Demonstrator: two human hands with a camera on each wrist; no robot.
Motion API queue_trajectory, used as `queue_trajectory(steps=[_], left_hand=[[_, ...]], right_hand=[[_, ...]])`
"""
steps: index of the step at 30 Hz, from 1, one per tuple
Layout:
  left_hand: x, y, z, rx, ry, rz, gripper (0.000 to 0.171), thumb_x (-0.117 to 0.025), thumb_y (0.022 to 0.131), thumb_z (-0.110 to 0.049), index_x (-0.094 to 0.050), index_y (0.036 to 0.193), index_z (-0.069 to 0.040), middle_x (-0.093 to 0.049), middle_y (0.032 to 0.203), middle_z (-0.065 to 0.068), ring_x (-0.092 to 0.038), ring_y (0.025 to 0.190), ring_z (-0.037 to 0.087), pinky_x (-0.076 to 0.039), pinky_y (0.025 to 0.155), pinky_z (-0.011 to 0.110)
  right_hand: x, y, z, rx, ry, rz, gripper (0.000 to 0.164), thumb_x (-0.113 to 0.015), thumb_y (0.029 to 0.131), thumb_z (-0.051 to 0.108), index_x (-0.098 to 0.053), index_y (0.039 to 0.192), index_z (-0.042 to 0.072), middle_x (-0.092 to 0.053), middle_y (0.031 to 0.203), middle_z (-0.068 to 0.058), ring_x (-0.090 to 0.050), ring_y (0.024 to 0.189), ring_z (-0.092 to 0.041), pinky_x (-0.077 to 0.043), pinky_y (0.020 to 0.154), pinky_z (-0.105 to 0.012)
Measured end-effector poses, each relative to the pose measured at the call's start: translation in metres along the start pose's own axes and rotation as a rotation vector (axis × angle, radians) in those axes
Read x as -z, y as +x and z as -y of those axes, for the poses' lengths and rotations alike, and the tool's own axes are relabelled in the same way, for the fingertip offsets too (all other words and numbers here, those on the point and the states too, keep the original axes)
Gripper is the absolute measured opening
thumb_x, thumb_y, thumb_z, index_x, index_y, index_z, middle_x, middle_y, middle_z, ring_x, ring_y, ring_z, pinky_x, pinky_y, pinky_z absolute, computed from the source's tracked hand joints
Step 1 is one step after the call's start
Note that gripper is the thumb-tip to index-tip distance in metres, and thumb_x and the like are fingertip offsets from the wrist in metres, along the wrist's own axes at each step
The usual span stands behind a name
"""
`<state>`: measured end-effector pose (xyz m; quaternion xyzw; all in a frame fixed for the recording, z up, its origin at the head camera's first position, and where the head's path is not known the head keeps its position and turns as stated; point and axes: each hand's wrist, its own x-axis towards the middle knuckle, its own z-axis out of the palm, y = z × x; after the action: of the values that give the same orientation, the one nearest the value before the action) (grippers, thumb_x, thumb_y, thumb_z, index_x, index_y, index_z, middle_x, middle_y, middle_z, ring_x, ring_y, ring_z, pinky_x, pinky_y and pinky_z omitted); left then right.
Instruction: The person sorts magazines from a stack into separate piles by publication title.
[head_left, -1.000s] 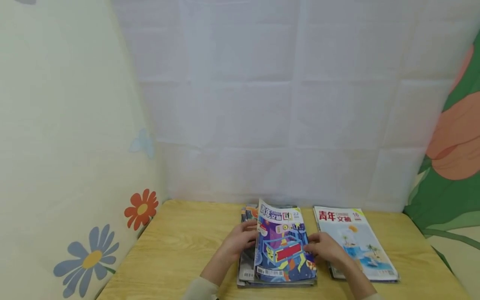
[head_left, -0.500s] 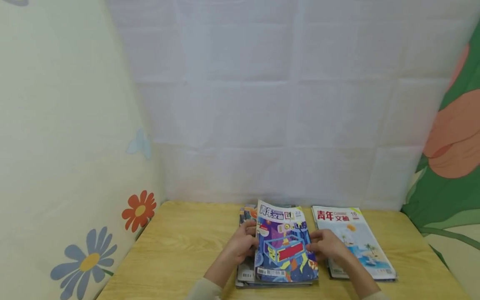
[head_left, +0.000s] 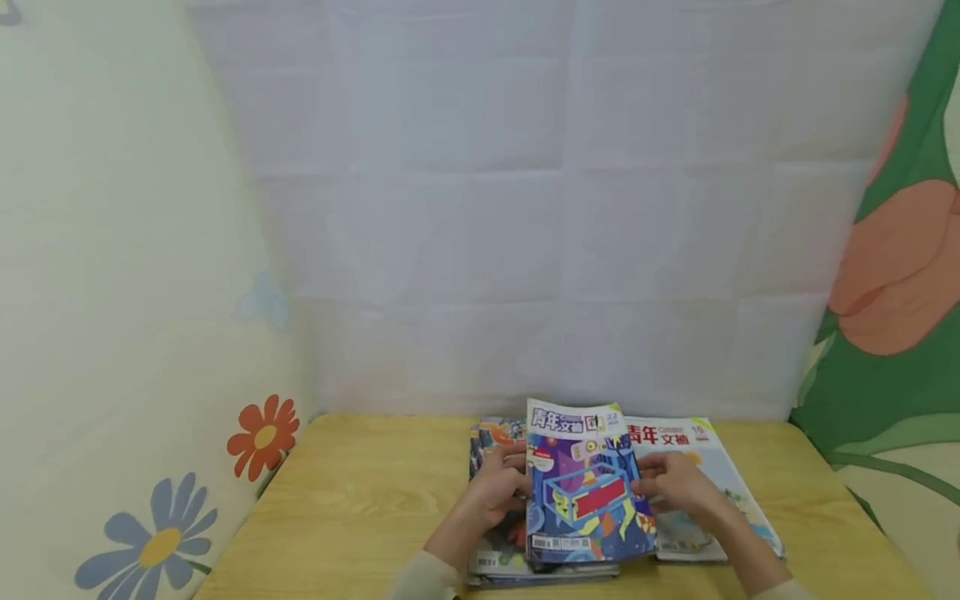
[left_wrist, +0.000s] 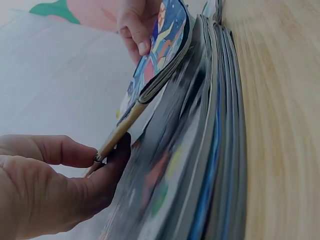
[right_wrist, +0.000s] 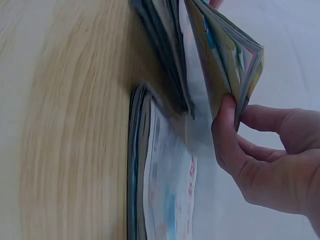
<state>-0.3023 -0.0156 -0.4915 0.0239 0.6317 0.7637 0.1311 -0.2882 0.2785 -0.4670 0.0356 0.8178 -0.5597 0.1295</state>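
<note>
A magazine (head_left: 588, 492) with a purple and blue cover is held by both hands, raised off the pile below it. My left hand (head_left: 495, 487) pinches its left edge between thumb and fingers; in the left wrist view the magazine's spine (left_wrist: 122, 127) sits in that grip. On the other side my right hand (head_left: 678, 483) pinches the page edges, the thumb over the cover and fingers beneath, as the right wrist view shows. Under the raised magazine lies the left stack of magazines (head_left: 498, 562), partly covered by it.
To the right is a second stack of magazines (head_left: 738, 479), its white and blue top cover partly behind the right hand and the held magazine. Both stacks lie on a wooden table (head_left: 367, 492). A white sheet (head_left: 555, 250) hangs behind, with flower-patterned walls at the sides.
The purple magazine has lifted off the left stack and shifted right, both hands moving with it. It now overlaps the right stack's edge in the head view. The head view has turned slightly.
</note>
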Motion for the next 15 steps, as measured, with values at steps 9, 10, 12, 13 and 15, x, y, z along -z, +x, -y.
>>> queue_trajectory(steps=[9,10,12,13,15], left_hand=[[-0.037,0.017,0.008,0.059,-0.099,0.029,0.083,-0.053,0.064,0.026,-0.040,0.142,0.001,-0.063,0.123,0.017,-0.064,0.082,0.026,-0.049,0.054,0.030],[-0.042,0.018,0.009,0.064,-0.113,0.035,0.083,-0.053,0.064,0.027,-0.040,0.142,0.001,-0.063,0.122,0.017,-0.064,0.082,0.027,-0.050,0.054,0.031],[-0.052,0.022,0.011,0.069,-0.133,0.041,0.083,-0.052,0.064,0.028,-0.040,0.141,0.001,-0.065,0.119,0.017,-0.065,0.084,0.027,-0.050,0.054,0.031],[-0.057,0.024,0.012,0.069,-0.137,0.045,0.082,-0.052,0.063,0.029,-0.041,0.140,0.001,-0.065,0.119,0.017,-0.065,0.086,0.028,-0.050,0.054,0.031],[-0.068,0.027,0.014,0.068,-0.133,0.055,0.081,-0.051,0.063,0.030,-0.041,0.138,0.001,-0.065,0.118,0.017,-0.065,0.087,0.029,-0.051,0.054,0.031]], right_hand=[[0.043,0.000,-0.014,-0.013,-0.031,-0.034,0.053,-0.072,0.092,0.007,-0.050,0.136,-0.015,-0.065,0.109,-0.017,-0.066,0.094,-0.028,-0.059,0.077,-0.047],[0.047,-0.001,-0.017,-0.016,-0.017,-0.036,0.053,-0.072,0.092,0.006,-0.050,0.136,-0.015,-0.064,0.109,-0.018,-0.066,0.094,-0.028,-0.059,0.077,-0.047],[0.057,-0.003,-0.022,-0.024,0.008,-0.042,0.055,-0.071,0.093,0.004,-0.048,0.138,-0.015,-0.063,0.109,-0.019,-0.065,0.094,-0.028,-0.058,0.078,-0.048],[0.061,-0.005,-0.024,-0.022,0.009,-0.040,0.055,-0.070,0.093,0.004,-0.047,0.139,-0.015,-0.063,0.108,-0.019,-0.065,0.094,-0.028,-0.058,0.078,-0.048],[0.069,-0.008,-0.029,-0.029,0.013,-0.044,0.056,-0.069,0.093,0.003,-0.045,0.140,-0.017,-0.063,0.108,-0.020,-0.065,0.094,-0.028,-0.058,0.078,-0.048]])
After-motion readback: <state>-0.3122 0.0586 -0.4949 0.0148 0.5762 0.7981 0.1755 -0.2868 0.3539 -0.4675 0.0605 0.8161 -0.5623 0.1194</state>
